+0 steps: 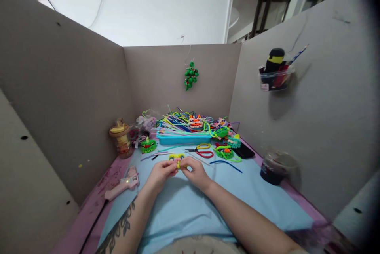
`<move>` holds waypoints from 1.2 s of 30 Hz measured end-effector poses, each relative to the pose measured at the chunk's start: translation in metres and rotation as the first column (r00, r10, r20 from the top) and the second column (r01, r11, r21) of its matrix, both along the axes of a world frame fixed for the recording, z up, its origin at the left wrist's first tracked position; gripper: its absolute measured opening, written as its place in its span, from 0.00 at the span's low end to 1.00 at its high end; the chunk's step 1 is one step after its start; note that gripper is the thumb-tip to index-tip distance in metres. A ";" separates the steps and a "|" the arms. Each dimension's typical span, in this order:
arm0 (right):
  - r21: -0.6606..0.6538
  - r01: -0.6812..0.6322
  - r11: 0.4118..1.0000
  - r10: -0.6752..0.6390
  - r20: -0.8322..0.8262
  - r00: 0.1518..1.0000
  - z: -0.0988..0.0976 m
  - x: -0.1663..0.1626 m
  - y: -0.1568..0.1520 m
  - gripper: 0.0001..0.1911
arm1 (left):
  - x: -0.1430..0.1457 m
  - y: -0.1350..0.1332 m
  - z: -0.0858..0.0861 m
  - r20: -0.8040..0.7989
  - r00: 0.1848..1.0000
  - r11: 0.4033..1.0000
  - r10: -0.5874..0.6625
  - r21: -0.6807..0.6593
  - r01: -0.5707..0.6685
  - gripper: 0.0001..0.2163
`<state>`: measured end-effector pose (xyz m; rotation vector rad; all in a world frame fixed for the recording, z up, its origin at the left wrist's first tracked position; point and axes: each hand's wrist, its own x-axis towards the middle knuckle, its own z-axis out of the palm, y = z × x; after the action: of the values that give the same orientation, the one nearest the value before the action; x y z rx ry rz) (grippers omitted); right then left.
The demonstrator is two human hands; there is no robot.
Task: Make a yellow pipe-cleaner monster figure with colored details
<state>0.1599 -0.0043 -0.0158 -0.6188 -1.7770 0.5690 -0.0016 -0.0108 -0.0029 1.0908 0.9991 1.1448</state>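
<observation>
My left hand (160,174) and my right hand (195,174) meet over the light blue mat (184,206), fingers pinched together on a small yellow pipe-cleaner piece (178,163). Just beyond my fingertips lies a yellow looped pipe-cleaner shape (176,156). Red-handled scissors (203,153) and a loose blue pipe cleaner (230,165) lie a little farther to the right.
A blue tray (184,139) heaped with coloured pipe cleaners stands at the back. A pink glue gun (123,184) lies left, a jar (122,139) behind it. Green fuzzy figures (147,145) flank the tray. A dark cup (274,169) stands right. Grey cardboard walls enclose the desk.
</observation>
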 end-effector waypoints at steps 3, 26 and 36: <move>0.132 -0.023 0.991 0.008 0.113 0.994 -0.001 0.004 0.001 0.08 | -0.001 0.000 -0.001 -0.008 1.000 1.000 -0.025 -0.003 0.025 0.16; -0.504 -0.199 0.840 0.077 -0.253 0.964 -0.010 -0.005 0.010 0.10 | 0.001 -0.001 -0.004 -0.421 0.857 0.742 0.298 0.667 0.069 0.07; 0.092 0.018 0.996 -0.021 0.030 0.999 0.002 0.002 0.000 0.07 | 0.003 -0.002 0.002 -0.098 0.994 0.997 -0.053 0.052 0.058 0.14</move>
<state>0.1616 -0.0040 -0.0141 -0.5834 -1.8141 0.4634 0.0011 -0.0129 -0.0013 1.2203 1.0104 1.0886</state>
